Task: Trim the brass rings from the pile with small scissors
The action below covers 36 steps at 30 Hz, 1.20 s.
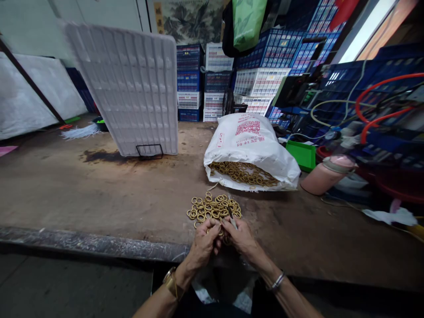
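Several brass-coloured rings (217, 205) lie in a loose pile on the brown table, just beyond my hands. My left hand (206, 240) is closed at the near edge of the pile, thumb and fingers pinched on a ring. Close beside it, my right hand (241, 238) is closed around a small tool (232, 221) with a pale end and a dark part, pointing toward the pile. The fingertips of both hands nearly meet. Behind the pile, a white sack (245, 137) with red print lies open toward me, full of similar rings.
A ribbed grey-white panel (132, 88) stands in a black wire holder (149, 151) at the left. A pink bottle (327, 174), a green tray (300, 155) and red hoses (364, 119) are at the right. Stacked crates (261, 81) rise behind the table (99, 194).
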Each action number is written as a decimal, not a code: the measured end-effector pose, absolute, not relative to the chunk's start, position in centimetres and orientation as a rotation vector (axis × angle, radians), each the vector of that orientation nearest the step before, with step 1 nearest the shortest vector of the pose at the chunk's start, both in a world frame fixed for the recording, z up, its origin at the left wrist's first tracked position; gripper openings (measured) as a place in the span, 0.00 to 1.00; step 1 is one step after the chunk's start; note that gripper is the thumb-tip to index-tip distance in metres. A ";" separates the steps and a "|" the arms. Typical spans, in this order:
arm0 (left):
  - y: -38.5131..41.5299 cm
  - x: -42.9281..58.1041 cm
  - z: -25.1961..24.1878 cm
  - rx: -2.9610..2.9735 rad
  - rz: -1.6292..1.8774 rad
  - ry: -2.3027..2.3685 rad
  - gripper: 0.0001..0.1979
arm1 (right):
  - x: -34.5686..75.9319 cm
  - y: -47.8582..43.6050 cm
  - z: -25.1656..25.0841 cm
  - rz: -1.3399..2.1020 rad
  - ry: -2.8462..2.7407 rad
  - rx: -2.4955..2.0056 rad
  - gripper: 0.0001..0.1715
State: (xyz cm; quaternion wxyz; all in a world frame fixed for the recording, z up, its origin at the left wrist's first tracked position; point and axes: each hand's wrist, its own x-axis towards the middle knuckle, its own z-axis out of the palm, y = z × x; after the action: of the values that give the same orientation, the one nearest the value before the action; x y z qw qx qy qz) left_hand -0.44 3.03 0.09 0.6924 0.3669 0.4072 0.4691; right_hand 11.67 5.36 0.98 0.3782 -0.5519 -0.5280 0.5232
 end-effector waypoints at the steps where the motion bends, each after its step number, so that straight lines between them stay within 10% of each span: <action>1: 3.0 -0.4 0.0 0.819 1.050 0.914 0.15 | 11.7 5.3 1.0 1.348 -1.344 -1.405 0.15; 36: 2.9 -1.0 0.6 0.733 1.072 0.775 0.15 | 11.9 5.5 0.7 1.242 -1.449 -1.402 0.15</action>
State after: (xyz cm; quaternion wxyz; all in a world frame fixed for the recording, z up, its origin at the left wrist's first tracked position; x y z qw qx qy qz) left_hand -1.03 2.86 0.60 0.7276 0.3326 0.3516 0.4862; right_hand 11.88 5.55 0.69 0.3774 -0.5482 -0.5668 0.4856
